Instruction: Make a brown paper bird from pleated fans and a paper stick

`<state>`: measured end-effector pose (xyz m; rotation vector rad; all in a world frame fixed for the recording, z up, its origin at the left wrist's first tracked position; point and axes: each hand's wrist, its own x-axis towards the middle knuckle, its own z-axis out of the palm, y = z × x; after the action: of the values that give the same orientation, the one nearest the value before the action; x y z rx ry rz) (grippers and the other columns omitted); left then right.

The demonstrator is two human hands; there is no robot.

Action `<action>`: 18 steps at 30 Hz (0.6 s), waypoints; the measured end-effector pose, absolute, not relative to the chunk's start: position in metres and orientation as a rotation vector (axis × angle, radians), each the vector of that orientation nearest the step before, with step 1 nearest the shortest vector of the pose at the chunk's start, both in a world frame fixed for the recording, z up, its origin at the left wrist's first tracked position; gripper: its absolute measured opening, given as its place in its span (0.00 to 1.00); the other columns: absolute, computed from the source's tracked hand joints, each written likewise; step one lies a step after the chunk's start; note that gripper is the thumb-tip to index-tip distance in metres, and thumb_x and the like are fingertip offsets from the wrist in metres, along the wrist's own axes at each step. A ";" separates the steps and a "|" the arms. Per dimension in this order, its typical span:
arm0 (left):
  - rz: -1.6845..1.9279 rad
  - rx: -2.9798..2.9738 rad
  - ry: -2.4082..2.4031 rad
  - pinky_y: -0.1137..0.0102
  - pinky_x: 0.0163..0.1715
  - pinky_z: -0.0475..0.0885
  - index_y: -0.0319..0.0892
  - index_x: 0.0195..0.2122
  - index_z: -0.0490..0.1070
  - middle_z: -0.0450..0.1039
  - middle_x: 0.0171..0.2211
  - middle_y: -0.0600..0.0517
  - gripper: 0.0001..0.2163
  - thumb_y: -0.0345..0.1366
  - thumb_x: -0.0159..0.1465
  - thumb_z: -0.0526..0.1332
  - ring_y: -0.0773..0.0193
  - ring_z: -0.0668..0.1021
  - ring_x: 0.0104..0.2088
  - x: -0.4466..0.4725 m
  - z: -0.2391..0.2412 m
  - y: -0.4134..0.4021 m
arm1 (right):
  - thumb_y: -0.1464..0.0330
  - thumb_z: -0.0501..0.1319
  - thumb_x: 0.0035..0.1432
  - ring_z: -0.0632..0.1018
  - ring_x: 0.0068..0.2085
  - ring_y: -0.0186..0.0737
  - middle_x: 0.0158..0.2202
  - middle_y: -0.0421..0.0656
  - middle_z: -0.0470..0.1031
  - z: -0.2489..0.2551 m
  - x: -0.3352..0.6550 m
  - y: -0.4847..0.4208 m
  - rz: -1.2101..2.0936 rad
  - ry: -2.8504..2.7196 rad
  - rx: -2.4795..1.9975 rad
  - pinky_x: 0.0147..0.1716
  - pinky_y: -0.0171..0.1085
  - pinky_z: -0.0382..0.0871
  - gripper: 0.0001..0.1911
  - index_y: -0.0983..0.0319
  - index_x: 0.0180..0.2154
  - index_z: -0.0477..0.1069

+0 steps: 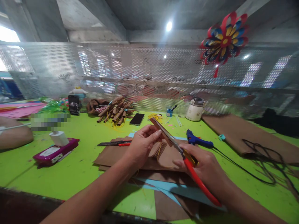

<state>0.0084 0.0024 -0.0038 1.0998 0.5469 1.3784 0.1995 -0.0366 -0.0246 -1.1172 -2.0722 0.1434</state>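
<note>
My left hand (pixel 146 141) pinches a narrow folded brown strip (pixel 161 130) between thumb and fingers, tilted up above the work pile. My right hand (pixel 205 161) is closed round red-handled scissors (pixel 193 177). Their blades point up and left and lie against the strip's lower end; whether they cut into it I cannot tell. Beneath both hands lies a stack of brown sheets (pixel 112 157) with light blue sheets (pixel 168 186) under it. Several short brown strips (pixel 161 150) and a yellow string rest on the stack. A utility knife (pixel 114 143) lies beside my left hand.
A blue glue gun (pixel 199 140) trails a black cord to the right. Brown rolls (pixel 116 112), a phone (pixel 137 119) and a cream jug (pixel 194 109) stand or lie behind. At left are a purple power strip (pixel 56 152) and another person's arm (pixel 14 133). Folded brown material (pixel 247 133) lies right.
</note>
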 end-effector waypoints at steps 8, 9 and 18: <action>1.345 1.130 0.566 0.72 0.34 0.69 0.37 0.30 0.73 0.75 0.29 0.50 0.06 0.31 0.52 0.67 0.68 0.75 0.30 0.012 -0.004 -0.003 | 0.61 0.62 0.53 0.75 0.46 0.47 0.46 0.46 0.74 -0.020 0.199 -0.037 0.173 -2.076 -1.110 0.45 0.47 0.69 0.18 0.58 0.46 0.69; 1.346 1.136 0.567 0.73 0.33 0.69 0.37 0.29 0.73 0.74 0.29 0.50 0.06 0.31 0.52 0.67 0.68 0.75 0.30 0.012 -0.004 -0.003 | 0.61 0.62 0.53 0.75 0.46 0.47 0.46 0.46 0.74 -0.020 0.200 -0.037 0.172 -2.075 -1.101 0.46 0.46 0.69 0.18 0.57 0.46 0.68; 1.339 1.125 0.565 0.71 0.36 0.69 0.37 0.30 0.73 0.74 0.30 0.50 0.06 0.31 0.51 0.67 0.68 0.75 0.32 0.012 -0.004 -0.003 | 0.63 0.62 0.53 0.76 0.44 0.45 0.44 0.44 0.76 -0.022 0.200 -0.037 0.123 -2.064 -1.055 0.43 0.42 0.70 0.16 0.58 0.45 0.70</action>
<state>0.0118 -0.0026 -0.0044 1.1245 0.5646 1.3393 0.1999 -0.0368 -0.0216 -1.0551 -2.0644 0.1233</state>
